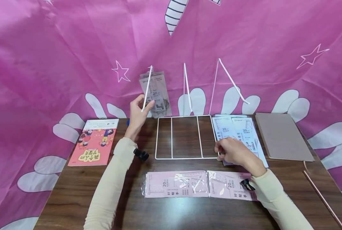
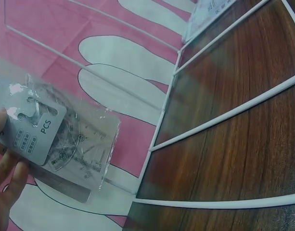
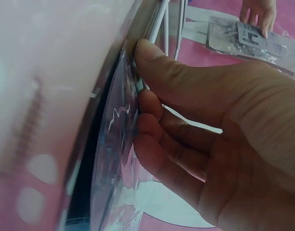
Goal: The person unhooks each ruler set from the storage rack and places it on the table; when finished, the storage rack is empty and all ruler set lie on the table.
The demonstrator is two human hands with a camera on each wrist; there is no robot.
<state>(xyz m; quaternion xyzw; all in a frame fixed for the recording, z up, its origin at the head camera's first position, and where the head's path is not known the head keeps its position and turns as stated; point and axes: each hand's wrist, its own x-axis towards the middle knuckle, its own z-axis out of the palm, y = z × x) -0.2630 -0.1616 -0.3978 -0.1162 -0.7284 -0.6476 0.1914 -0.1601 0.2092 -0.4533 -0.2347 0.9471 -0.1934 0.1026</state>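
Observation:
A white wire display rack (image 1: 185, 158) stands on the table, its base lying flat and its prongs rising at the back. Clear-bagged grey ruler sets (image 1: 156, 84) hang by the left prong, one overlapping another. My left hand (image 1: 138, 112) holds their lower left edge, thumb in front, as the left wrist view also shows on the grey ruler set (image 2: 84, 139). At the rack's front right corner, my right hand (image 1: 235, 154) pinches the base wire between thumb and curled fingers. Blue ruler sets (image 1: 247, 132) lie just beyond that hand, partly covered by it.
Two pink ruler sets (image 1: 175, 184) lie end to end in front of the rack. A red book (image 1: 94, 143) is at the left, a grey-brown notebook (image 1: 283, 135) at the right. A thin copper-coloured rod (image 1: 323, 198) lies near the right edge. A pink printed cloth (image 1: 73, 48) hangs behind.

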